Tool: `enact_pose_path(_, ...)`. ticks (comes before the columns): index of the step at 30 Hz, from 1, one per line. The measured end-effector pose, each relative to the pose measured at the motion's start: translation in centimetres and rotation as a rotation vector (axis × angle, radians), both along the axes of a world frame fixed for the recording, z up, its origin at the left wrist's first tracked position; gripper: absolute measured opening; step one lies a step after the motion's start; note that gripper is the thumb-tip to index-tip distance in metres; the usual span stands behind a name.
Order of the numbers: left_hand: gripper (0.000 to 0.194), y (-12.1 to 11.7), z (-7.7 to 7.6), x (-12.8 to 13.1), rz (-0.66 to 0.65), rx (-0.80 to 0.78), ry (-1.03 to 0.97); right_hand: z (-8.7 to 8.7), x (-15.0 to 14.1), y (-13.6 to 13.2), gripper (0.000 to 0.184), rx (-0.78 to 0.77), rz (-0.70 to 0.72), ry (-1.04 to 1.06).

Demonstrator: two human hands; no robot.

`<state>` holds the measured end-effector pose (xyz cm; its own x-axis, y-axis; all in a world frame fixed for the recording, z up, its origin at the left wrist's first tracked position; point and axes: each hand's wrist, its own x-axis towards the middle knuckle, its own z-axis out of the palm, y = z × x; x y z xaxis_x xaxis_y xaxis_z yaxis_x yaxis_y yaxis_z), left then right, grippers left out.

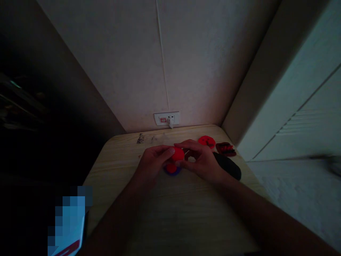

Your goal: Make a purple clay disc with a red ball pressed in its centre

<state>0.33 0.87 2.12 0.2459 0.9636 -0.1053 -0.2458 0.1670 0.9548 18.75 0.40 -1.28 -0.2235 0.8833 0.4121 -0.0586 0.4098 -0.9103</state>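
Both my hands meet over the middle of a light wooden table (170, 209). My left hand (151, 160) and my right hand (202, 160) pinch a small round red piece (178, 154) between their fingertips. Just below it on the table lies a blue disc with a red piece on top (172, 169). Both hands have their fingers closed on the red piece.
A round red piece (206, 141) and a dark red flat piece (226, 148) lie at the back right. A black oblong object (229, 167) rests beside my right wrist. A wall socket (166, 118) with a plugged white cable sits behind the table. Small debris (140, 139) lies at the back left.
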Motion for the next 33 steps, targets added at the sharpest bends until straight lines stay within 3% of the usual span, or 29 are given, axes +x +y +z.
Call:
enact_pose_path(4,0.03,-0.6,-0.8,0.6,-0.002,-0.1,-0.125,-0.2,-0.1,-0.1,0.046,0.031,-0.039,0.003)
enact_pose_path(11,0.022,-1.0,-1.8,-0.1,-0.076,-0.087,0.01,0.4,-0.3,-0.6,0.074,0.137,0.021,-0.146)
enact_pose_path(16,0.018,-1.2,-1.9,-0.4,-0.118,-0.031,0.063,0.9,-0.5,-0.9,0.057,0.145,0.026,-0.197)
enact_pose_path(24,0.022,-1.4,-2.8,-0.2,-0.198,-0.051,0.056,0.3,-1.4,-1.2,0.054,0.08,0.081,-0.143)
enact_pose_path(33,0.03,-1.7,-2.8,0.0,-0.209,-0.109,0.01,-0.3,-1.6,-1.1,0.027,0.022,0.033,-0.05)
